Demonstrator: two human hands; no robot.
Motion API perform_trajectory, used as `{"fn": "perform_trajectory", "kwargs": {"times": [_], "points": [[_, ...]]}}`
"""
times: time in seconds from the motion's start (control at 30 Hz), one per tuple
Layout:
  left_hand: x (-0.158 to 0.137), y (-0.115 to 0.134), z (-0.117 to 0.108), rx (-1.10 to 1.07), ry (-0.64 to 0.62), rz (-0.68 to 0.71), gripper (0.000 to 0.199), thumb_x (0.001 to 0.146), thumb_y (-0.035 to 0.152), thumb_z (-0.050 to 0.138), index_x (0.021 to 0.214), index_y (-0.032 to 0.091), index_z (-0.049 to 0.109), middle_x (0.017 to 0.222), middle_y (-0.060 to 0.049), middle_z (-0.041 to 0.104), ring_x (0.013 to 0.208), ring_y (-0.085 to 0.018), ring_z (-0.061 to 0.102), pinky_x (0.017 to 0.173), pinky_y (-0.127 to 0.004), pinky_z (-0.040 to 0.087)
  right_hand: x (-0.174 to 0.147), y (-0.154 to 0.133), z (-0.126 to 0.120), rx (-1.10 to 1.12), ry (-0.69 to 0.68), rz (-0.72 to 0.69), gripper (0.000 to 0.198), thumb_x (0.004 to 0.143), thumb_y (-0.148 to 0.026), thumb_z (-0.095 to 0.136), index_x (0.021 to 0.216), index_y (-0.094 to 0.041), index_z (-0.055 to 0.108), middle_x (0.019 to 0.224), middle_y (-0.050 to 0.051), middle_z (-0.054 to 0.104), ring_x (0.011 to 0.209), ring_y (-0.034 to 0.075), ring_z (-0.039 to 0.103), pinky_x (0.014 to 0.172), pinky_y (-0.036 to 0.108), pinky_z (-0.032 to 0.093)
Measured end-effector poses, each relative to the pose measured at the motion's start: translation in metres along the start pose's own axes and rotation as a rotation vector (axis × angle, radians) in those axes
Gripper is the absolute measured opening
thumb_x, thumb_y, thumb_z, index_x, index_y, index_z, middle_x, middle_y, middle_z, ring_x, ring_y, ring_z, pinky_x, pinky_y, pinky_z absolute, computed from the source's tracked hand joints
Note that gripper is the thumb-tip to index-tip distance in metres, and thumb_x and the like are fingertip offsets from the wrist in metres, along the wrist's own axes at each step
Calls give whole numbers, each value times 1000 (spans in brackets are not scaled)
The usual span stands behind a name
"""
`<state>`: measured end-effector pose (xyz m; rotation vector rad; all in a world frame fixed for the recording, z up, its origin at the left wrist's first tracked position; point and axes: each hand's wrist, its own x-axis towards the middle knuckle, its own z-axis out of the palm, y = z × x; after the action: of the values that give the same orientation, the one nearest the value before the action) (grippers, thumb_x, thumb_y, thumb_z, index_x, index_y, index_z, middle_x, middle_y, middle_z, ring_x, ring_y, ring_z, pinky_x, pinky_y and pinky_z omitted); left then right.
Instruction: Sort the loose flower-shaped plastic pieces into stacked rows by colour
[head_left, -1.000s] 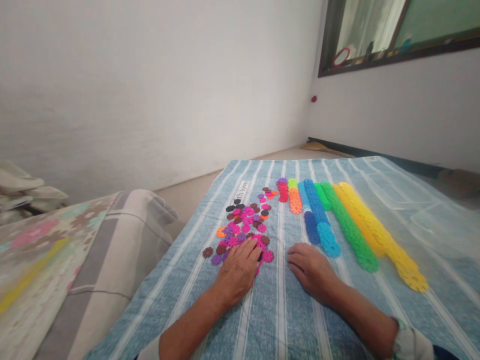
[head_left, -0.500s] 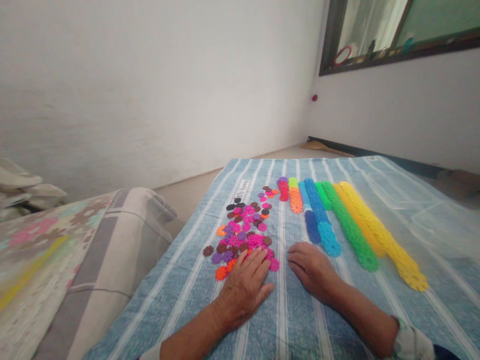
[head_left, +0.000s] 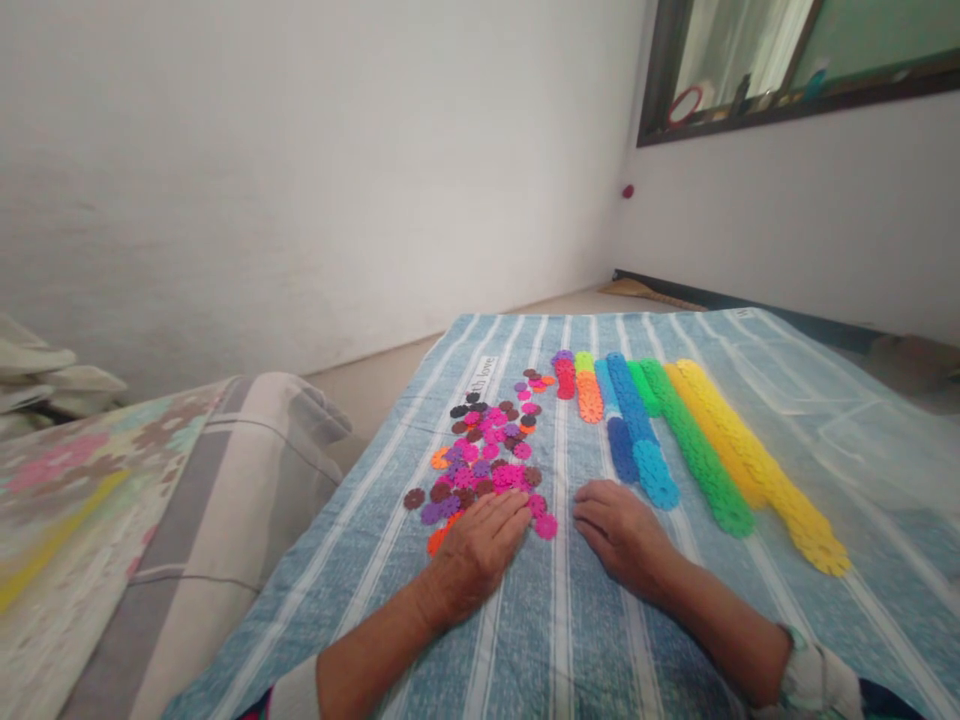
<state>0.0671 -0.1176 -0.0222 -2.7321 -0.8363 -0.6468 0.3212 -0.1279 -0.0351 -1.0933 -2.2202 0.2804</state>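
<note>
Small flower-shaped plastic discs (head_left: 492, 420) in pink, purple, brown, black and orange lie loosely scattered on a blue striped cloth (head_left: 517, 620). My left hand (head_left: 480, 540) rests flat over the near end of this pile, fingers stretched forward, covering some discs. On the cloth between the pile and the sorted rows lies my right hand (head_left: 619, 528), palm down, fingers slightly bent and close together, with nothing visible in them. To its right run overlapping rows: a blue row (head_left: 630, 400), a green row (head_left: 697, 450) and a yellow row (head_left: 765, 475). Shorter red (head_left: 565, 380) and orange (head_left: 590, 398) rows lie further back.
Clear plastic sheeting or a bag (head_left: 840, 400) spreads over the cloth's right side. At left stands another surface with a grey striped cover (head_left: 247, 440) and a floral cloth (head_left: 75, 460). A white wall (head_left: 337, 180) rises behind, with a window (head_left: 750, 60) upper right.
My left hand has shifted slightly left, and its thumb has drawn in under the palm. My right hand stays in the same spot.
</note>
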Motion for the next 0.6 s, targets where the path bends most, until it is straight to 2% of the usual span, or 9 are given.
{"fn": "perform_trajectory", "kwargs": {"times": [0.27,0.37,0.5,0.6], "points": [[13,-14,8,-3,8,-84,31,94,11,41,117,14,61,122,-15,66,115,-23,63,96,-44,55,0,1,-1,-18,14,-35,19,93,-15,49,84,-19,65,94,8,66,89,21,59,80,35,47],[16,-19,4,-16,40,-108,28,94,14,43,114,14,62,118,-14,68,112,-22,64,96,-42,55,0,0,-2,-21,8,-35,20,94,-15,48,83,-19,65,94,8,66,88,21,59,80,35,47],[13,-41,-17,-29,115,-310,30,94,22,42,111,15,65,111,-11,71,107,-21,66,97,-38,53,0,-1,-2,-20,8,-22,20,93,-15,49,83,-19,66,94,8,66,89,22,59,81,36,47],[5,-62,-37,-69,118,-486,31,93,27,42,103,16,68,100,-9,74,95,-19,69,88,-33,56,-1,0,-1,-12,2,-14,19,93,-15,50,84,-18,66,95,9,66,90,22,59,82,37,47]]}}
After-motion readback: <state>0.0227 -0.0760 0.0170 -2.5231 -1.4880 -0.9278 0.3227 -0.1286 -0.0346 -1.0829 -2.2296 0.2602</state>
